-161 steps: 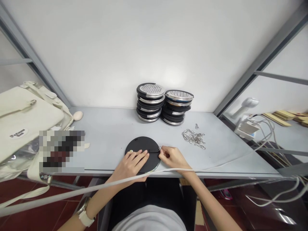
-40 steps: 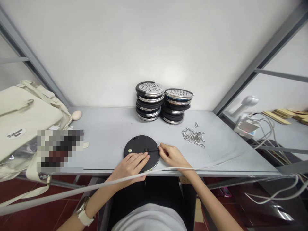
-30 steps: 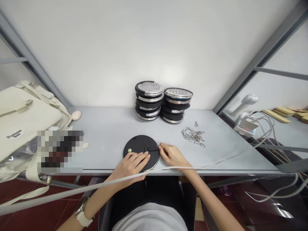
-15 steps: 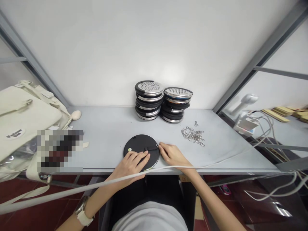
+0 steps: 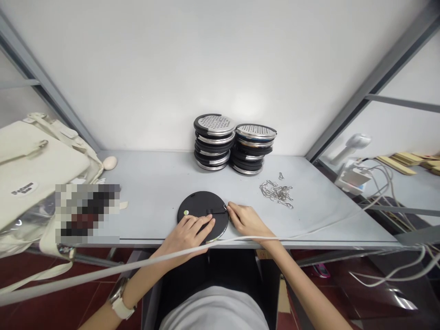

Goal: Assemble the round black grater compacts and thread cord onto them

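A flat round black disc (image 5: 197,201) lies on the grey table near its front edge, with a small round sticker and a short strap (image 5: 217,211) on its face. My left hand (image 5: 189,233) rests on the near part of the disc, its fingers stretched out across the surface. At the disc's right edge, my right hand (image 5: 245,220) pinches a small metal clip (image 5: 225,207) by the end of the strap. The clip's far end is hidden by my fingertips, and I cannot tell whether it is hooked through the strap.
Two stacks of round black-and-silver discs (image 5: 215,142) stand against the wall. Several loose metal clips (image 5: 277,192) lie in a pile to the right. A white cable (image 5: 137,265) crosses in front of my forearms. A cream bag (image 5: 44,160) sits at the left.
Both hands keep their places on the disc and the clip. The whole view has shifted very slightly.
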Motion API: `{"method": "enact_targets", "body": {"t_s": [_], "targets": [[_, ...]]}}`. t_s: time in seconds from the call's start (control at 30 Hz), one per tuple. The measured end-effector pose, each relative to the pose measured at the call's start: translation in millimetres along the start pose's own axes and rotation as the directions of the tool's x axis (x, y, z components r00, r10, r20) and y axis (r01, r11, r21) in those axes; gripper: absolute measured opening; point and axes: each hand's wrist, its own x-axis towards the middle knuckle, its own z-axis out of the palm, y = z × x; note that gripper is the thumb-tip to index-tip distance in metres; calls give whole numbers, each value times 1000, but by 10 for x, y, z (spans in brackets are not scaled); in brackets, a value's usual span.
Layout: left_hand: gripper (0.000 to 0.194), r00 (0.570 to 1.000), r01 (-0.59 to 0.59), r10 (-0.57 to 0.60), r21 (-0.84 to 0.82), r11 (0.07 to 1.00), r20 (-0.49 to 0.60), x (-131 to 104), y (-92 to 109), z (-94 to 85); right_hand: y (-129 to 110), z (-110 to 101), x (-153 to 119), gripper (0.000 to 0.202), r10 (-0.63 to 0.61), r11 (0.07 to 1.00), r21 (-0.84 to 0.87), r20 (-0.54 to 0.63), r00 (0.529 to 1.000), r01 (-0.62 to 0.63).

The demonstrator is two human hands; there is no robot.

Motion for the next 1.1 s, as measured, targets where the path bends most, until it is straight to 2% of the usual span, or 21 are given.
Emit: {"method": "enact_targets", "body": {"t_s": [0.57,1.1], "targets": [[48,1000,-3,4,55,998,-22,28,7,-28,13,26,-8,26,6,1000,8,-14,1000,-6],[49,1000,10,-10,13,1000,5,12,5,-26,-13,-8,-11,27,28,998,65,-13,1000,-27]]}}
